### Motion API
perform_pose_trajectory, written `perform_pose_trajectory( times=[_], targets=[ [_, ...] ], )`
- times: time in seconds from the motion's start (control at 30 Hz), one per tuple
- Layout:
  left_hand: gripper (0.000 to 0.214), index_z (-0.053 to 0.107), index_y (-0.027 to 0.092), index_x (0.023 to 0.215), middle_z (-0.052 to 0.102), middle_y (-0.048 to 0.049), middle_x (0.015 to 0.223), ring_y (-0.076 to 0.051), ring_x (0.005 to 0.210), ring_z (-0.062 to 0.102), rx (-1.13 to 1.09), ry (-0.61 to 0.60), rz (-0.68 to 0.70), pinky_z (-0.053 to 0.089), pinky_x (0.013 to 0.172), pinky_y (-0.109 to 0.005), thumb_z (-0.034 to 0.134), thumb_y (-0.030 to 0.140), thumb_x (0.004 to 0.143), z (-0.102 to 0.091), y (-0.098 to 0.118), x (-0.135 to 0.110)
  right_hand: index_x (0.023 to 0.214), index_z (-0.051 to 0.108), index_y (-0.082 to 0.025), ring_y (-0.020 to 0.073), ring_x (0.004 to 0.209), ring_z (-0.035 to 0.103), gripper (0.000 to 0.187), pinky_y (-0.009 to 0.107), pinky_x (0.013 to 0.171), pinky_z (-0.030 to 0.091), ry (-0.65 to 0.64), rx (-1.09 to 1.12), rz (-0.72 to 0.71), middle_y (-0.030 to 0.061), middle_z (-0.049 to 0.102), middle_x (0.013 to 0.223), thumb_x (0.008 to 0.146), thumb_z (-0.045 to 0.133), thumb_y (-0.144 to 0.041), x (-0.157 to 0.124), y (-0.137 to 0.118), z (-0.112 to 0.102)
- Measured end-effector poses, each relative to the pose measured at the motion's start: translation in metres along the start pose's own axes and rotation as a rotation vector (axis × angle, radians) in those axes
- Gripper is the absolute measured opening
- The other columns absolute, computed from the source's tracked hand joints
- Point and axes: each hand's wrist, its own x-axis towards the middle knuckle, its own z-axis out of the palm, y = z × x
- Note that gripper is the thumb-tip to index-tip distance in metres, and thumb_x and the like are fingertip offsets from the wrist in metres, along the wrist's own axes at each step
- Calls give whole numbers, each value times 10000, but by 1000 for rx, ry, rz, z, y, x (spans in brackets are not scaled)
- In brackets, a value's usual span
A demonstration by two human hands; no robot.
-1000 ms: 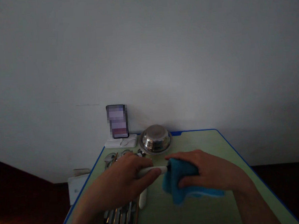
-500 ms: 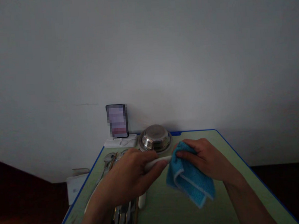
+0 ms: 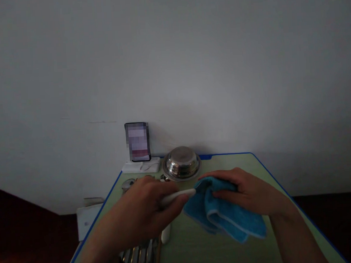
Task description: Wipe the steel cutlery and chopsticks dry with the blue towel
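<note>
My left hand (image 3: pixel 141 209) is closed around a white handle (image 3: pixel 181 194) of a utensil, its thumb lying along the near side. The far end of that utensil goes into a blue cloth (image 3: pixel 228 219) and is hidden, so I cannot tell its kind. My right hand (image 3: pixel 247 190) pinches the cloth from the right, fingers over the top and thumb in front. White-edged corners of the cloth hang loose below. Both hands are above the green table (image 3: pixel 206 248). Under my left wrist lie several metal utensils (image 3: pixel 138 256), partly covered by the arm.
An upside-down steel bowl (image 3: pixel 182 162) sits at the table's back edge. Left of it, a phone (image 3: pixel 138 141) stands upright on a white base (image 3: pixel 141 166). Another white handle (image 3: pixel 166 234) lies beside the utensils. A pale wall (image 3: pixel 219 73) rises behind the blue-edged table.
My left hand has shifted slightly left and down with the handle. The right hand's fingers have straightened over the cloth, which is spread wider, and a bit of metal shows at the handle's end.
</note>
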Motion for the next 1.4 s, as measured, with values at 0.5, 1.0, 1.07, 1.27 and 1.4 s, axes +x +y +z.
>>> perform_pose_trajectory(
  times=[0.5,1.0,1.07,1.27,1.4],
  targets=[
    [376,540,152,663,485,36,542,-71,497,438,-141,45,-24,305,491,-202,359,403,876,0,0,7,647,519,-189,92,471,466,308,207,452,336,504,-8,152,-38,503,524,851,431,-402,20,-1,39],
    [264,599,180,843,560,30,633,-83,557,470,-287,42,-13,346,516,-187,431,383,857,-10,-9,-6,1169,524,-297,147,948,580,343,266,817,437,149,149,4,-22,632,1063,827,515,-273,-1,-6,7],
    [275,580,175,838,561,27,647,-84,563,478,-283,85,-17,345,525,-194,398,378,874,-8,-3,-2,1061,594,-266,148,838,607,261,256,735,464,359,216,90,-14,663,945,809,536,-302,4,-4,13],
    [266,523,200,898,520,50,605,-85,535,487,-279,135,-38,330,515,-204,320,372,905,8,26,14,780,597,-199,99,519,511,211,196,466,418,857,629,276,-33,581,625,727,607,-403,24,8,42],
    [310,529,187,845,559,23,663,-107,599,523,-218,178,-78,341,528,-212,293,377,908,14,33,19,768,565,-201,86,494,485,222,193,467,416,929,819,289,-42,556,611,733,595,-418,30,14,50]
  ],
)
